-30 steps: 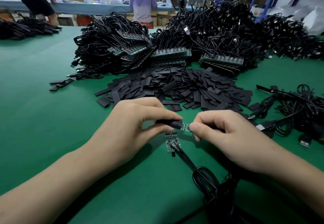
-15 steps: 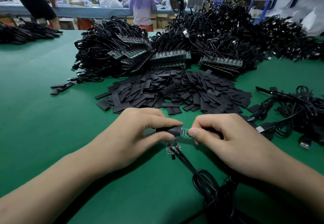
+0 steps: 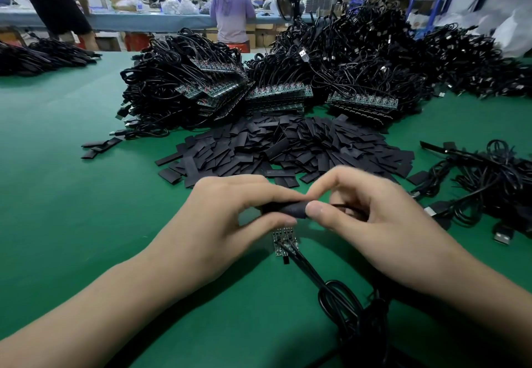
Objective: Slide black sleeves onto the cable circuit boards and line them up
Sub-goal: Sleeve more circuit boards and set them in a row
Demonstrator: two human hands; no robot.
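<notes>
My left hand (image 3: 230, 218) pinches a black sleeve (image 3: 288, 210) between thumb and forefinger, held level above the green mat. My right hand (image 3: 371, 223) pinches the sleeve's right end, its thumb tip against the opening; the circuit board inside is hidden. Just below the hands another small green circuit board (image 3: 283, 241) lies bare on the mat, its black cable (image 3: 331, 290) running toward me into a coil. A heap of loose black sleeves (image 3: 288, 148) lies right behind my hands.
Big piles of black cables with stacked circuit boards (image 3: 276, 94) fill the far side of the green table (image 3: 72, 195). More coiled cables with USB plugs (image 3: 489, 189) lie at the right. Two people stand at a bench (image 3: 144, 20) beyond.
The sleeve has slid right over the board, whose green tip no longer shows between my fingers. Both hands have closed together and risen slightly.
</notes>
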